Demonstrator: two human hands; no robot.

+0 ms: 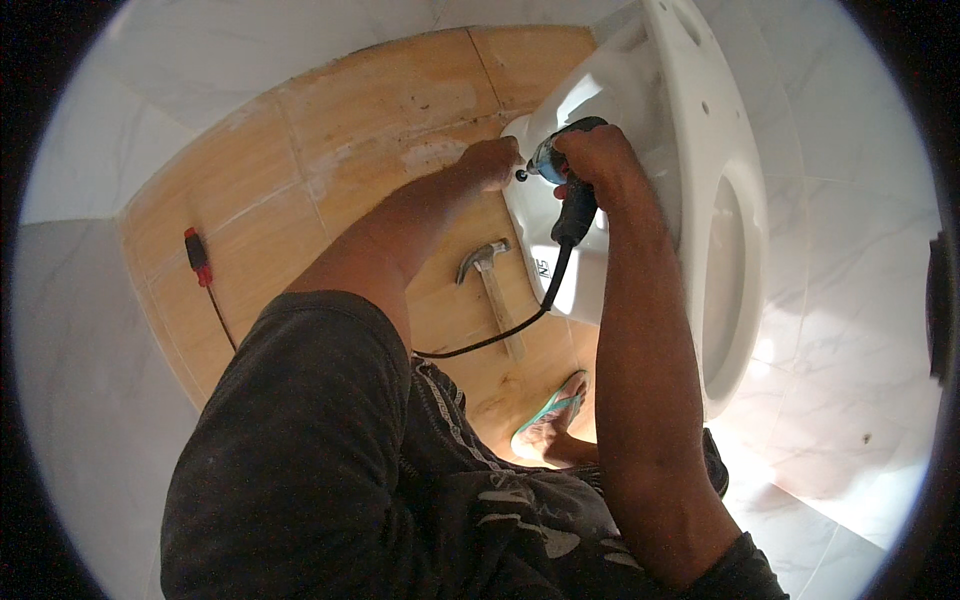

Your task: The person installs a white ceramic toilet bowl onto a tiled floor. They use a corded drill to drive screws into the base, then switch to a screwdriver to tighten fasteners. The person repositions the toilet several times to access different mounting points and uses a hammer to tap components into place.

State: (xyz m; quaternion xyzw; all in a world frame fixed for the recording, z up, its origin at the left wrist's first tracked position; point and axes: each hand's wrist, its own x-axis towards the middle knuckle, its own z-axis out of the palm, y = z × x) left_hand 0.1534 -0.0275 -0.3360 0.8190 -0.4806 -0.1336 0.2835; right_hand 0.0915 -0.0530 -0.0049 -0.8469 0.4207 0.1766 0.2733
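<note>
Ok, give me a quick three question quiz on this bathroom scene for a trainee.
1. True or false: the right hand grips the corded drill at the base of the white toilet.
2. Which tool lies on the wooden floor below the left hand? A) hammer B) pliers C) saw
3. Fill in: the red-handled screwdriver lies far to the person's ____ side.

Key: 1 true; 2 A; 3 left.
</note>
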